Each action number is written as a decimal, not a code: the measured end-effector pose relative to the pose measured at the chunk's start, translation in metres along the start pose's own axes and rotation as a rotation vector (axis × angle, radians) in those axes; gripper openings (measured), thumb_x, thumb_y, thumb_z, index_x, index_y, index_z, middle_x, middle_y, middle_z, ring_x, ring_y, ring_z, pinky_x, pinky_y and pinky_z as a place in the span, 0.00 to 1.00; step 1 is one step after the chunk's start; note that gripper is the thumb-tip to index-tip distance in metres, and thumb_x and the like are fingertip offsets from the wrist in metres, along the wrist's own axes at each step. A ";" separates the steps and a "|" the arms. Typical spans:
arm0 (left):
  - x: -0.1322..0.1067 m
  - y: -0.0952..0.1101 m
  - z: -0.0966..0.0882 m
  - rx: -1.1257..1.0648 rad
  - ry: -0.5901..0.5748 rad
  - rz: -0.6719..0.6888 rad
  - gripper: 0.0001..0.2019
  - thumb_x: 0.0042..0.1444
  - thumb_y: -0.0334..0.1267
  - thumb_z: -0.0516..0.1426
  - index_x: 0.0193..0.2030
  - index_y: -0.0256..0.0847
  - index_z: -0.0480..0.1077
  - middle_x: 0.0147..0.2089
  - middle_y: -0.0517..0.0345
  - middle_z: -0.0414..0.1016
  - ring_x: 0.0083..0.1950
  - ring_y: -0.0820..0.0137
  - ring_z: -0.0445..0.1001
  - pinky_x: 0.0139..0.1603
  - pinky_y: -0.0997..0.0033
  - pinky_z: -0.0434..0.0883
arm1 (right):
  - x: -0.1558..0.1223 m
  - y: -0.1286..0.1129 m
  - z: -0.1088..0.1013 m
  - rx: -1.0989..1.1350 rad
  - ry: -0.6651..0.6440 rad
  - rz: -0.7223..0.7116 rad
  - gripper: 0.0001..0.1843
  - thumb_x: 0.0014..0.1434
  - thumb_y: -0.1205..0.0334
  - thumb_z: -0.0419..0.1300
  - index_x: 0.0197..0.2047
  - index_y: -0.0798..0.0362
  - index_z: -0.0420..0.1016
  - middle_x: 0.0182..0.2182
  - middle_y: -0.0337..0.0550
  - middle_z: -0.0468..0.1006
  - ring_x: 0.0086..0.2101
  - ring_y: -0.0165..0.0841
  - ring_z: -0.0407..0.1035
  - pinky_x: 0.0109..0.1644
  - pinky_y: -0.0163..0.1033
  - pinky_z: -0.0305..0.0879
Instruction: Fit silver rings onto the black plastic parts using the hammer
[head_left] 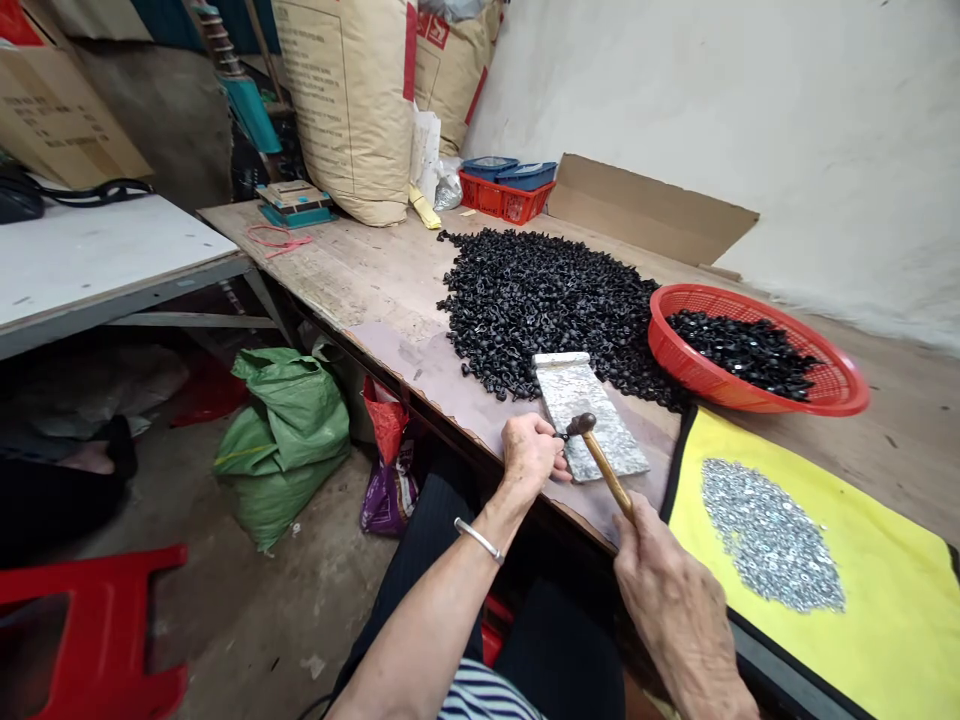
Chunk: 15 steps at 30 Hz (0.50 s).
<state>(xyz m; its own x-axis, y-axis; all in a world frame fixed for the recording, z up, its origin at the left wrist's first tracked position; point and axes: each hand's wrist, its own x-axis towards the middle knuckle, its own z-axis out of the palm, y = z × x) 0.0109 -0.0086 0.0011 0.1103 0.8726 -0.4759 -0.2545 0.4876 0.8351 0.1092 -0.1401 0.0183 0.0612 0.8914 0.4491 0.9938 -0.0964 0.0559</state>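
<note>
My right hand (664, 575) is wrapped round the wooden handle of a small hammer (609, 472). Its dark metal head is over a battered metal plate (616, 432) on the table. My left hand (531, 450) pinches a small black plastic part (561, 436) at the plate's left side, right beside the hammer head. Whether the head touches the part I cannot tell. Beyond the plate spreads a large heap of similar black parts (551, 300). To the right, a pile of small shiny metal washers (772, 532) lies on a yellow sheet (892, 600).
A red plastic basket (757, 400) holding black parts stands right of the heap. Big paper sacks (349, 100), a red crate (506, 198) and a cardboard strip (652, 210) line the back. Below left are a green sack (289, 440) and a red stool (112, 630).
</note>
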 end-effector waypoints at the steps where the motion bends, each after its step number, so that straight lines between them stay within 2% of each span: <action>1: 0.000 0.000 0.000 0.004 -0.001 -0.004 0.09 0.41 0.19 0.52 0.23 0.37 0.60 0.08 0.67 0.59 0.11 0.73 0.64 0.12 0.72 0.70 | 0.000 0.000 0.000 -0.012 0.019 0.006 0.16 0.62 0.62 0.49 0.48 0.57 0.72 0.29 0.44 0.79 0.17 0.29 0.67 0.20 0.34 0.54; 4: 0.000 0.000 0.000 0.009 -0.001 -0.006 0.09 0.41 0.19 0.52 0.23 0.36 0.60 0.09 0.66 0.60 0.11 0.72 0.65 0.13 0.70 0.70 | -0.001 -0.002 0.000 -0.003 0.197 0.101 0.18 0.61 0.62 0.51 0.53 0.58 0.68 0.35 0.48 0.79 0.25 0.31 0.71 0.26 0.32 0.60; 5: 0.000 0.000 0.000 0.010 -0.001 -0.004 0.08 0.41 0.19 0.52 0.23 0.36 0.60 0.09 0.66 0.60 0.11 0.72 0.65 0.12 0.70 0.70 | -0.001 -0.002 0.000 -0.014 0.215 0.106 0.18 0.61 0.63 0.51 0.53 0.60 0.68 0.34 0.48 0.79 0.25 0.31 0.71 0.26 0.32 0.61; 9: 0.001 -0.001 0.000 -0.001 -0.002 0.003 0.08 0.41 0.20 0.52 0.24 0.36 0.60 0.08 0.67 0.59 0.11 0.73 0.63 0.12 0.71 0.70 | -0.001 -0.005 0.004 -0.100 0.051 -0.001 0.15 0.62 0.64 0.48 0.45 0.60 0.73 0.23 0.43 0.77 0.15 0.28 0.64 0.18 0.34 0.51; 10: 0.001 -0.002 0.000 -0.004 -0.002 0.003 0.08 0.41 0.19 0.52 0.23 0.36 0.60 0.08 0.67 0.59 0.11 0.73 0.63 0.12 0.71 0.70 | -0.001 -0.006 0.004 -0.096 0.046 0.001 0.15 0.62 0.63 0.48 0.45 0.59 0.73 0.25 0.43 0.77 0.15 0.29 0.64 0.18 0.34 0.52; 13: 0.000 -0.002 0.000 -0.008 -0.003 0.000 0.08 0.41 0.19 0.52 0.23 0.36 0.60 0.08 0.67 0.59 0.11 0.72 0.64 0.12 0.71 0.69 | -0.003 -0.008 0.006 -0.043 0.164 0.105 0.17 0.61 0.62 0.51 0.50 0.60 0.70 0.32 0.47 0.79 0.20 0.30 0.68 0.22 0.33 0.57; 15: -0.001 -0.001 0.000 -0.009 0.003 0.003 0.08 0.41 0.19 0.52 0.23 0.37 0.60 0.08 0.67 0.59 0.11 0.72 0.64 0.12 0.71 0.69 | -0.004 -0.009 0.009 -0.040 0.140 0.115 0.17 0.61 0.63 0.50 0.50 0.61 0.71 0.29 0.48 0.78 0.18 0.30 0.67 0.21 0.34 0.55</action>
<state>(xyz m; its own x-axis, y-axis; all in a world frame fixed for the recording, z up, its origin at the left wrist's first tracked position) 0.0108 -0.0099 0.0005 0.1065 0.8737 -0.4746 -0.2638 0.4850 0.8338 0.1011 -0.1393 0.0079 0.1580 0.8033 0.5743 0.9762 -0.2144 0.0314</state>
